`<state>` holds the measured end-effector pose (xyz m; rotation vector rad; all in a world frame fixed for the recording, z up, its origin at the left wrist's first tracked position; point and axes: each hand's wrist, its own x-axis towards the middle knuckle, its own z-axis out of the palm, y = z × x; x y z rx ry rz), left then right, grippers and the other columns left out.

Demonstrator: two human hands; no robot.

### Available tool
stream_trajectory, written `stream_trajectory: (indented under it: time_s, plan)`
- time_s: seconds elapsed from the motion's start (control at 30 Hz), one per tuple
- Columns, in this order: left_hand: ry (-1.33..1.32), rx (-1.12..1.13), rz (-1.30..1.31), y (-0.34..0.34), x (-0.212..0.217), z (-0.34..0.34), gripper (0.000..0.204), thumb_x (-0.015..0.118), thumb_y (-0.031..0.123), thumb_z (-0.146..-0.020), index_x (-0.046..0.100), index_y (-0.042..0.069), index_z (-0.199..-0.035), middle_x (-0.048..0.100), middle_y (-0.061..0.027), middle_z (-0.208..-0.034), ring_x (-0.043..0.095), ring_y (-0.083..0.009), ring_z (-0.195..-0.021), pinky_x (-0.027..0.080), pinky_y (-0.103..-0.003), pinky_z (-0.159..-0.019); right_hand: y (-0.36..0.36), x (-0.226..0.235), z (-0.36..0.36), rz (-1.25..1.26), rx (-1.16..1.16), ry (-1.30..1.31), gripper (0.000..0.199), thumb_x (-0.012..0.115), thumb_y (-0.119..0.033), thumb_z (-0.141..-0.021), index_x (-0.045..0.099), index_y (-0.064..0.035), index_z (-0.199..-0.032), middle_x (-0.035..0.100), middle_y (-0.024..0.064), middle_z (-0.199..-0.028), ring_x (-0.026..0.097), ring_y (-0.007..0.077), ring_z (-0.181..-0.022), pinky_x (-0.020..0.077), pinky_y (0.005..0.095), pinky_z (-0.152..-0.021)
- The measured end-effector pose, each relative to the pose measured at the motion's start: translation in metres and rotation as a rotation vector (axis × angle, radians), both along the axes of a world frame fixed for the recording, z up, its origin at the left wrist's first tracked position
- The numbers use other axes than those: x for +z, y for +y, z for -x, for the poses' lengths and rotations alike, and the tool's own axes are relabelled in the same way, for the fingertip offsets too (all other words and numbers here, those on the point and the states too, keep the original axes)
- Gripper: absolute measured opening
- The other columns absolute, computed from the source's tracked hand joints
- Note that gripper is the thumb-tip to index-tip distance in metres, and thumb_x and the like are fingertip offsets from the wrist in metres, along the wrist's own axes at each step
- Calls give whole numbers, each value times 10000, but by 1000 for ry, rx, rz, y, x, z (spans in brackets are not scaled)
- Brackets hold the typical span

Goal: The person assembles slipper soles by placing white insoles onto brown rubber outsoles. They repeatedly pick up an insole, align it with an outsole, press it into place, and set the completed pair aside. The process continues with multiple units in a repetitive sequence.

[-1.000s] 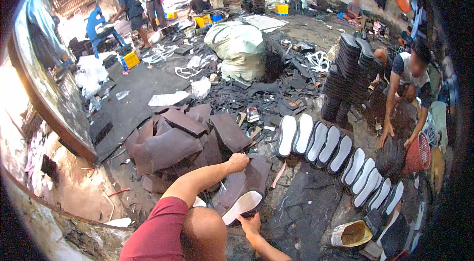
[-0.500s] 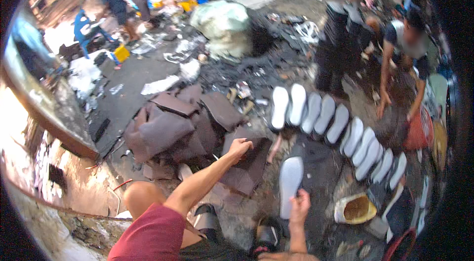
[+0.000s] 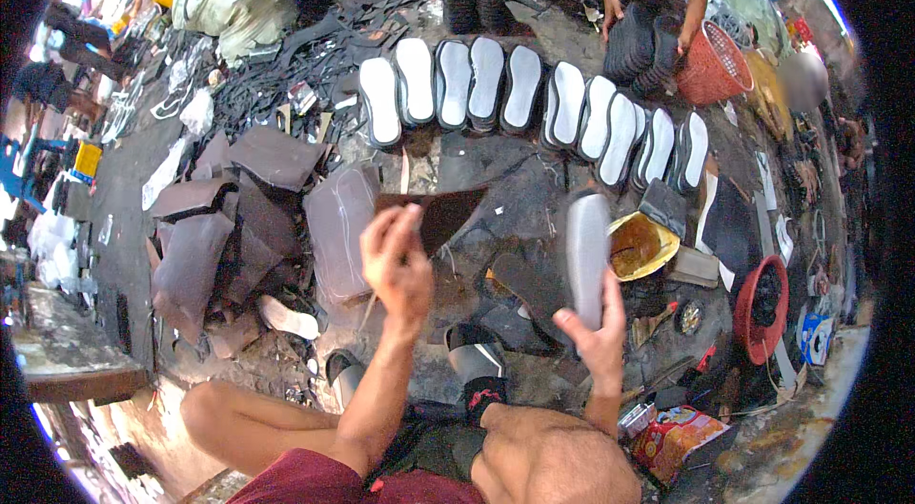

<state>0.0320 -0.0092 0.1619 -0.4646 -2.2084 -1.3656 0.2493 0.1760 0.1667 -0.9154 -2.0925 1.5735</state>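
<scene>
My left hand (image 3: 396, 266) is closed on the edge of a dark brown sheet (image 3: 443, 216), which is raised and seen at a slant. A thin stick-like tool (image 3: 368, 313) shows below its fingers; I cannot make out its kind. In my right hand (image 3: 600, 328) is a grey-white shoe sole (image 3: 588, 251), gripped at its lower end and tilted upright. Left of my left hand lie a flat brown sheet (image 3: 341, 232) with a sole outline on it and a heap of brown sheets (image 3: 195, 256). A dark sole-shaped piece (image 3: 529, 289) lies on the ground between my hands.
White-topped soles (image 3: 484, 80) stand in a curved row ahead. A yellow-rimmed container (image 3: 640, 246), a red basin (image 3: 762, 308) and a red basket (image 3: 713, 63) are at the right. Another person's hands (image 3: 612, 18) hold dark soles at the back. Black scraps (image 3: 334, 46) cover the far ground.
The view has swung to the right. My left hand has come back from the brown heap, holding a raised brown sheet. The sole in my right hand has tipped from face-on to a steeper angle.
</scene>
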Motion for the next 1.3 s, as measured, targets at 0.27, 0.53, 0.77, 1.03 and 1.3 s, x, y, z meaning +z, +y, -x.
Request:
stream_trajectory:
  time_s: [0.27,0.53,0.77,1.03,1.3]
  plan:
    - [-1008,-217,-408,-117,-11,70,437,715,91,-831,691,75,-1266,216,-194,-1638,547,-157,-1260,473,-230,-826,-76,-58,70,-407,1006,-110,1077,847,-541,-691,354,-63,-1521,449,194,-1490,476,364,-1336,428,442,-1072]
    - [-833,-400,-565,-77,3,-49,524,749,-25,-841,533,-13,-1318,434,-221,-1459,701,-243,-992,606,-338,-824,-99,-23,154,220,432,215,425,673,-54,-886,584,30,-1293,682,169,-1208,648,222,-1121,500,339,-969]
    - [-980,-96,0,-138,-11,10,322,852,297,-797,709,35,-917,657,-26,-729,550,-78,-517,424,-255,-452,-69,-24,127,249,563,188,356,659,1,-870,635,30,-1224,697,90,-1158,644,185,-1071,489,317,-966]
    - [-1238,180,-325,-207,-84,129,547,878,227,-759,562,-91,-1073,635,-122,-766,649,-193,-536,555,-313,-433,47,-69,162,332,115,305,592,589,96,-843,508,18,-1424,551,123,-1424,502,219,-1322,333,332,-1145]
    - [-289,260,44,-130,-129,66,617,775,148,-821,510,42,-1368,670,-82,-732,644,-190,-652,546,-360,-648,106,-184,140,226,-274,157,521,537,88,-911,557,-59,-1411,573,113,-1411,549,234,-1257,381,344,-1097]
